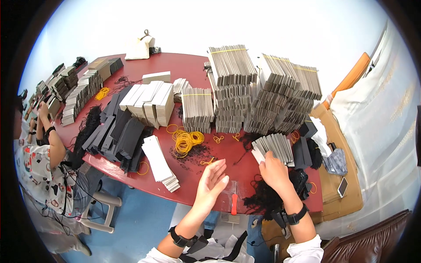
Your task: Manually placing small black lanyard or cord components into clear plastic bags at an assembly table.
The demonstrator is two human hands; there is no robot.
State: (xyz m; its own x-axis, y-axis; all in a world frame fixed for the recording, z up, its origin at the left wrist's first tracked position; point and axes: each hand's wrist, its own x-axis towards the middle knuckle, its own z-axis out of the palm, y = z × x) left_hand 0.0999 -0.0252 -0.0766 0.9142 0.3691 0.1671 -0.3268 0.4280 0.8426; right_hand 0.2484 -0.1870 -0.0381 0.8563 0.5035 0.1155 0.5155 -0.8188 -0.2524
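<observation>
My left hand (211, 182) is held above the table's front edge, palm turned inward, fingers extended and nothing in it. Farther right, my right hand (275, 172) reaches to the near left end of a short row of grey-white card pieces (276, 147), its bent fingers closed on an end piece. The fingertips are partly hidden there. Between my hands lies a red-handled tool (234, 204) on clear plastic. Tangled black cords (263, 197) sit under my right wrist. Both wrists wear black straps.
Tall banded stacks of grey card pieces (232, 79) stand at the back of the red table (188, 65). Yellow rubber bands (188, 141), white strips (158, 163), white card blocks (149, 103) and dark pieces (118, 136) lie leftward. A phone (342, 187) rests right; a co-worker (48, 162) is far left.
</observation>
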